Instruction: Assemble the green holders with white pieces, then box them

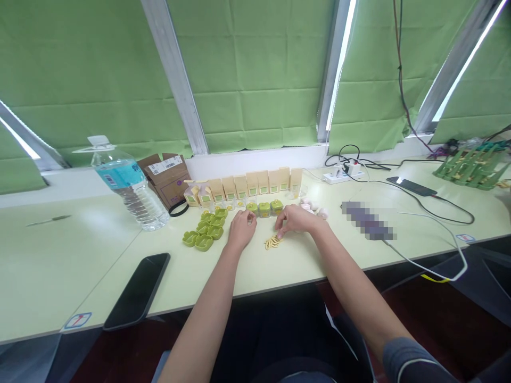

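Yellow strips (272, 243): a small loose heap on the bench (255, 271), right at the right fingertips, on their left and nearer the bench's front edge.
Nearer hand: the right hand (297, 218); the left hand (241, 229) is a little apart, on the heap's left.
Right grip: thumb and fingers bent down close together at the heap; whether a strip is pinched, I can't tell.
Left grip: fingers curled in near the green-lidded jars (264, 209); any contents hidden from me.
Heap's long axis: roughly crosswise, right end slightly farther off; single strips point various ways.
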A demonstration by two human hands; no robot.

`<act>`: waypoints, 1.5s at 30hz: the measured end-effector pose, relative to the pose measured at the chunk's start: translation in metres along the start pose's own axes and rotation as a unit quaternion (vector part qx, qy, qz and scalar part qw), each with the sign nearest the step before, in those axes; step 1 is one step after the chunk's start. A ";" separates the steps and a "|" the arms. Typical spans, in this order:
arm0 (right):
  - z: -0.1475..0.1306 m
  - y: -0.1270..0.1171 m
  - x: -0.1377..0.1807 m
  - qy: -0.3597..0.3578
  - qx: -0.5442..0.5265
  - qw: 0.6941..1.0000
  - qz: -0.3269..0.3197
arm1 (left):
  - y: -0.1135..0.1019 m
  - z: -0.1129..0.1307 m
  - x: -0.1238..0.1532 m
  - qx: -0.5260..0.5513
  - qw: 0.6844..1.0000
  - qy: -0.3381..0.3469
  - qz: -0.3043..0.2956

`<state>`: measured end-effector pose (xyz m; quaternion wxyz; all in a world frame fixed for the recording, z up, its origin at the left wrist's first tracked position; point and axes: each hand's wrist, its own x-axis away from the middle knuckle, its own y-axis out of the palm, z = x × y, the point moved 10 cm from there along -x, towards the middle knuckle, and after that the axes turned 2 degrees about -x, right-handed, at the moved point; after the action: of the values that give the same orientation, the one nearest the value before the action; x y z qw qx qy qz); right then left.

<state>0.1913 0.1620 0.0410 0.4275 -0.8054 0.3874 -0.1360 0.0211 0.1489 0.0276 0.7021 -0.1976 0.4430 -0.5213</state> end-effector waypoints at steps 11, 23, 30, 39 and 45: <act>0.004 0.016 0.003 0.034 -0.035 0.995 -0.089 | -0.004 -0.004 -0.002 0.018 1.000 -0.017 0.010; -0.006 -0.015 -0.003 -0.048 -0.060 0.993 0.094 | -0.055 -0.007 0.007 -0.200 0.972 -0.084 0.092; -0.008 -0.014 -0.007 -0.066 -0.038 0.989 0.125 | -0.071 -0.035 0.010 -0.273 0.946 -0.158 0.076; -0.016 -0.018 -0.004 -0.069 -0.031 0.987 0.138 | -0.065 -0.044 0.009 -0.275 0.944 -0.175 0.041; -0.021 -0.020 -0.001 -0.081 -0.038 0.984 0.154 | -0.068 -0.029 0.009 -0.271 0.948 -0.151 0.074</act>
<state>0.1893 0.1571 0.0701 0.4420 -0.7600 0.4763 0.0120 -0.0402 0.1208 0.0585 0.7176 -0.4235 0.4697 -0.2918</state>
